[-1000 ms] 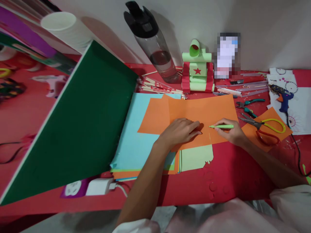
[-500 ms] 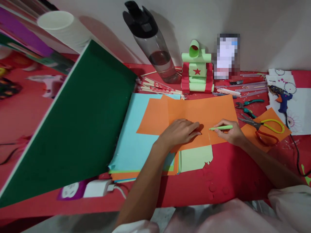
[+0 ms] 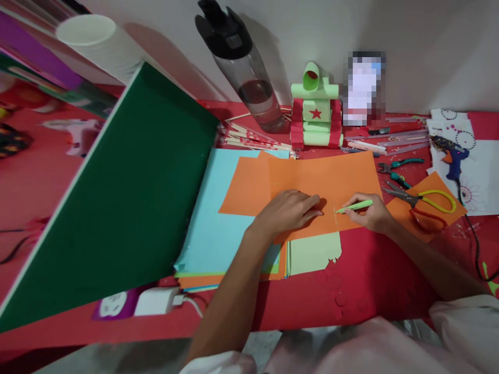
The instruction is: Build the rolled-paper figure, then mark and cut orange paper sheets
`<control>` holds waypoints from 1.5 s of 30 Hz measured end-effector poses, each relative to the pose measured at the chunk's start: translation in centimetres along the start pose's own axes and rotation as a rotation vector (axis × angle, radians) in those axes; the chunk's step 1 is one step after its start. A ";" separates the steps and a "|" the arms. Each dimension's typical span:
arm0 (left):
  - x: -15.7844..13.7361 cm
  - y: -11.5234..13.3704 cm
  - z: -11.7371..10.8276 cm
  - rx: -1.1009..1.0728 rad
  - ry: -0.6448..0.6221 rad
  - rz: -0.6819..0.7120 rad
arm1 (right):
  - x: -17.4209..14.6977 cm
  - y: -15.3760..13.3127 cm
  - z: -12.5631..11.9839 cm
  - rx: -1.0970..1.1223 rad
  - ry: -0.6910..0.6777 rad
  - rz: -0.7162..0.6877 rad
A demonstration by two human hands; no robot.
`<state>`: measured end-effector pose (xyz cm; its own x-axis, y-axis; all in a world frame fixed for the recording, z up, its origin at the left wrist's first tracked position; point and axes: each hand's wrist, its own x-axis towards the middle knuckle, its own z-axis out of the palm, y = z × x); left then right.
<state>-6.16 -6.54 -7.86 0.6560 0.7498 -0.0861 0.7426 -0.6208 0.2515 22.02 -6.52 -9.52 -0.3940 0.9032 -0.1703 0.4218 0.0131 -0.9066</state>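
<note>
My left hand [image 3: 290, 212] lies palm down on an orange paper sheet [image 3: 331, 174], its fingers stretched out and pressing lightly. Pinched in my right hand [image 3: 373, 214] is a light green pen [image 3: 359, 205], its tip touching the sheet near a short pale line [image 3: 336, 221]. Beneath the orange sheet are a light blue sheet [image 3: 218, 234], a stack of coloured papers and a pale green piece with a torn-looking edge [image 3: 314, 254]. A smaller orange piece [image 3: 436, 189] lies right of my right hand, with yellow-and-red-handled scissors [image 3: 432, 200] on it.
At the back stand a water bottle [image 3: 247, 78], a green-and-red paper model [image 3: 315, 111] and a phone [image 3: 364, 88]. A green board [image 3: 128, 197] leans at left. Pliers [image 3: 401, 165] and a blue glue gun [image 3: 454, 156] lie right; a white charger [image 3: 156, 301] sits at the front edge.
The pen tip has moved slightly toward me along the pale line, whose upper part now shows. My left hand stays in place.
</note>
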 end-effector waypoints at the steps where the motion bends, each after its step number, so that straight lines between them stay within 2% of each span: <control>1: 0.0 0.0 0.0 0.001 -0.004 -0.002 | 0.0 0.0 0.0 0.003 -0.008 0.006; 6: 0.0 0.1 -0.2 -0.005 -0.007 -0.002 | 0.3 -0.4 -0.1 0.055 0.038 0.003; 11: 0.1 0.1 -0.1 -0.004 0.000 0.006 | 0.5 -0.6 0.2 0.015 0.065 -0.030; 26: 0.1 0.1 -0.1 0.002 0.015 0.017 | 0.6 0.1 0.2 0.072 0.066 -0.001; 31: 0.1 0.1 0.0 -0.002 0.037 0.026 | 0.6 0.2 0.2 0.068 0.040 0.009; 45: 0.2 0.2 0.0 -0.045 0.114 0.086 | 2.2 -0.2 0.2 0.063 0.098 -0.023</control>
<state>-5.94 -6.53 -7.81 0.6954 0.7171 0.0465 0.6759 -0.6748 0.2962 20.93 -4.65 -9.74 -0.3199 0.9407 -0.1133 0.3603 0.0102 -0.9328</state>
